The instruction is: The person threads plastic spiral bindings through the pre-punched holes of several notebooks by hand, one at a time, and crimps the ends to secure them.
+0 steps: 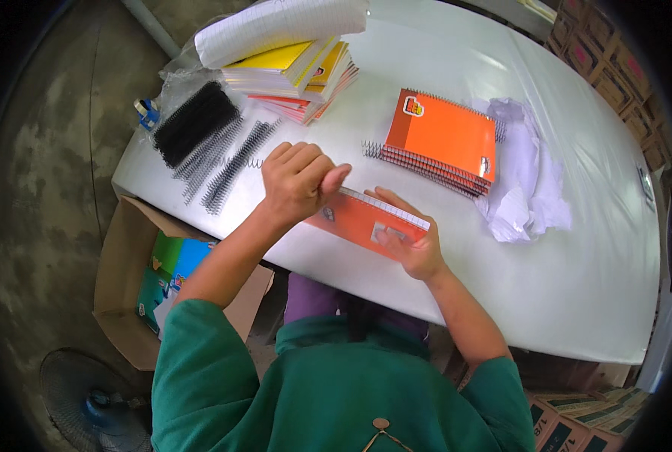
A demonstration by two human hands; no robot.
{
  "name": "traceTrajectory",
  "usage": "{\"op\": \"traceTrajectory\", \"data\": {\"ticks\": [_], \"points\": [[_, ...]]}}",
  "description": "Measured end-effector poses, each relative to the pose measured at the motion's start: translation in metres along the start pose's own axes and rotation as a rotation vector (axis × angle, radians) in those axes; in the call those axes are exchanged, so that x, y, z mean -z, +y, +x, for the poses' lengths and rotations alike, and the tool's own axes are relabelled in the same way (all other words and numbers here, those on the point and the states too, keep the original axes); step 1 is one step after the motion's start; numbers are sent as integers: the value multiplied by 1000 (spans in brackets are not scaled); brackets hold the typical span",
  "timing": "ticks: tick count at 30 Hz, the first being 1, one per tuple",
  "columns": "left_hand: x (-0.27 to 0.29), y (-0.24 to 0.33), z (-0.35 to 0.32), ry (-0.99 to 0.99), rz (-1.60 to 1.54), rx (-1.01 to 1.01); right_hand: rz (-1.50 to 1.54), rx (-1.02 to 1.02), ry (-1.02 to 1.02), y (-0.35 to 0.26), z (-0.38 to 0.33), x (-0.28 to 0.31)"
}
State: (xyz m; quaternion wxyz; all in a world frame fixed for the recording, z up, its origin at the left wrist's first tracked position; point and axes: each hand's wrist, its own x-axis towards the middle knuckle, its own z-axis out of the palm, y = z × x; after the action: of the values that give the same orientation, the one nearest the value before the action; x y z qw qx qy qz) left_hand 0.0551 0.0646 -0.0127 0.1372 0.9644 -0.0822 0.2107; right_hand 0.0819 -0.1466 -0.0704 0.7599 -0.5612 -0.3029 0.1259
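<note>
A stack of bound orange notebooks (443, 143) lies right of centre, so part of the work looks done, while loose black spiral coils (214, 151) and a pile of unbound pads (294, 71) wait at upper left. At centre frame, the orange notebook (366, 218) lies flat on the white table (577, 286), its punched edge facing away. The left hand (298, 181) curls narrowly at that edge (whether it pinches a coil, I cannot tell). The right hand (411, 241) presses flat on the cover.
</note>
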Motion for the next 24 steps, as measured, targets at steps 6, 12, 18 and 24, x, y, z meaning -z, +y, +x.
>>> {"op": "traceTrajectory", "data": {"ticks": [6, 12, 18, 24], "points": [[14, -1, 51, 975, 8, -453, -451, 353, -126, 7, 2, 11], [-77, -10, -82, 178, -49, -665, -458, 366, -115, 2, 1, 11], [-129, -79, -67, 336, 640, -707, -529, 498, -202, 2, -5, 0], [-70, -12, -55, 574, -61, -628, -498, 402, -228, 4, -3, 7]]}}
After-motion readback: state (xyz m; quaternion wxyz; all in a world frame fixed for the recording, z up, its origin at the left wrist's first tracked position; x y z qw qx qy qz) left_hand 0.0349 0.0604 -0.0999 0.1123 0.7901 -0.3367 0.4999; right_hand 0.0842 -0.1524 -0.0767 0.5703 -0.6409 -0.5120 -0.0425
